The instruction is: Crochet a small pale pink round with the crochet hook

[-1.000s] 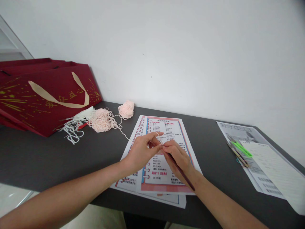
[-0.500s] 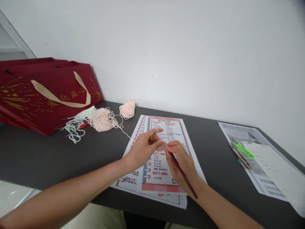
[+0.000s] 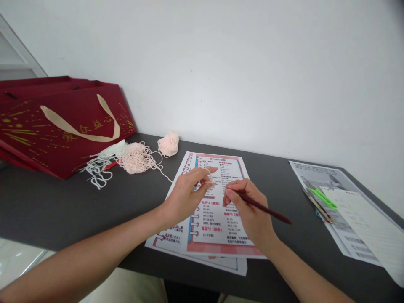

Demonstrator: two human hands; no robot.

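My left hand (image 3: 186,193) is raised over the printed sheets. Pale pink yarn (image 3: 163,172) runs to it from a loose heap and passes over the stretched index finger. Thumb and another fingertip pinch the strand's end. Just to the right, my right hand (image 3: 254,212) grips a crochet hook (image 3: 268,211) with a dark red-brown handle, its tip pointing at the left fingertips. A thin strand seems to reach the hook's tip, but whether it is looped on I cannot tell. Under both hands lies a sheet (image 3: 211,248) printed with a pattern in Chinese.
On the left stand dark red gift bags (image 3: 63,139) with cream handles. Before them lie white yarn (image 3: 99,179), a pink yarn heap (image 3: 135,162) and a pink ball (image 3: 168,144). To the right, more papers (image 3: 353,210) carry green-handled scissors (image 3: 323,198) on the black table (image 3: 110,206).
My right hand has moved a little right, away from the left fingertips. The hook has swung from steeply slanted to flatter, its handle end now pointing right. My left hand has barely moved.
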